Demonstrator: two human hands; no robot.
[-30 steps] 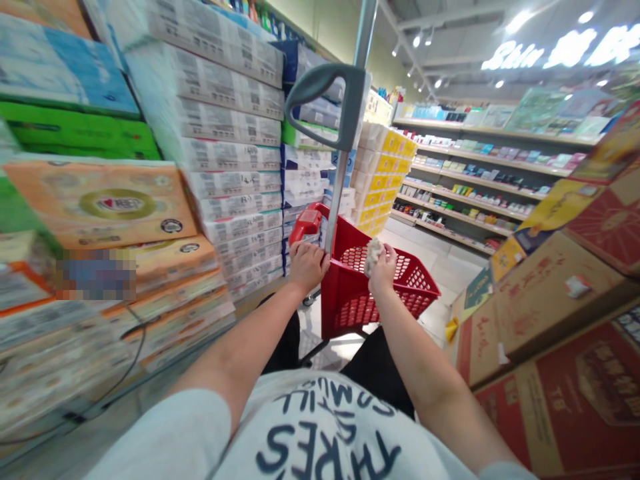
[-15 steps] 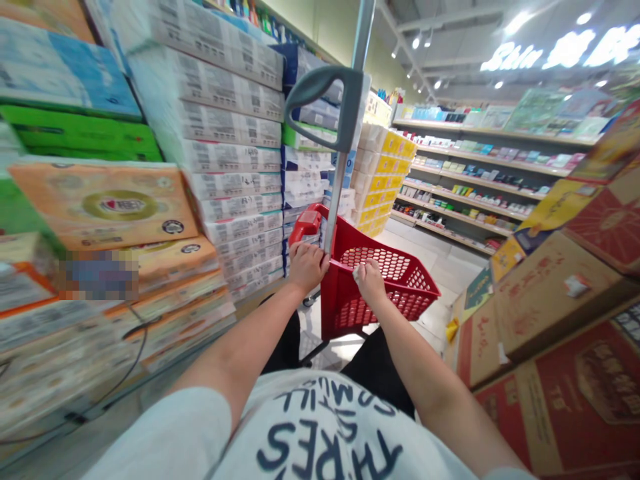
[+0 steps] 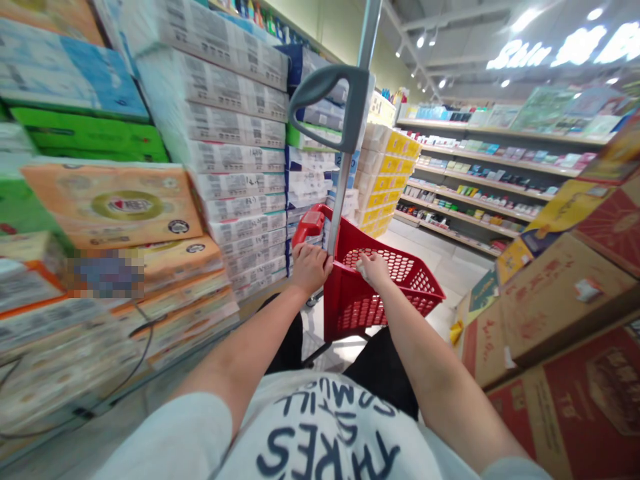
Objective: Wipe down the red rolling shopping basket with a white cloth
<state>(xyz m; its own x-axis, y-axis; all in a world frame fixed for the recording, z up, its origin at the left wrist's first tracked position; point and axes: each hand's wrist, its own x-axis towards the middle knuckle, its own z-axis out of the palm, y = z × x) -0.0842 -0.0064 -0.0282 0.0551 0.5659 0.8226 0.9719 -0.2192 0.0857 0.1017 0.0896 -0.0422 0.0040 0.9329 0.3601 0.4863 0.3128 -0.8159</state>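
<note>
A red plastic shopping basket cart with perforated sides stands right in front of my legs. Its near rim, beside the metal pole, is in the closed grip of my left hand. A grey loop handle sits higher on that pole. Over the near side of the basket is my right hand, its fingers closed around a small white crumpled piece, perhaps tissue. Whether this hand touches the rim is hard to tell. The visible part of the basket's inside shows no goods.
Stacks of wrapped tissue packs and white bundles rise on the left. Cardboard cartons are piled close on the right. Yellow-and-white packs and product shelves stand ahead. A dark cable hangs at lower left.
My right hand has lifted slightly off the basket's near rim and moved inward over it, with the white piece still in its fingers. My left hand keeps its grip. The scene has shifted slightly rightward.
</note>
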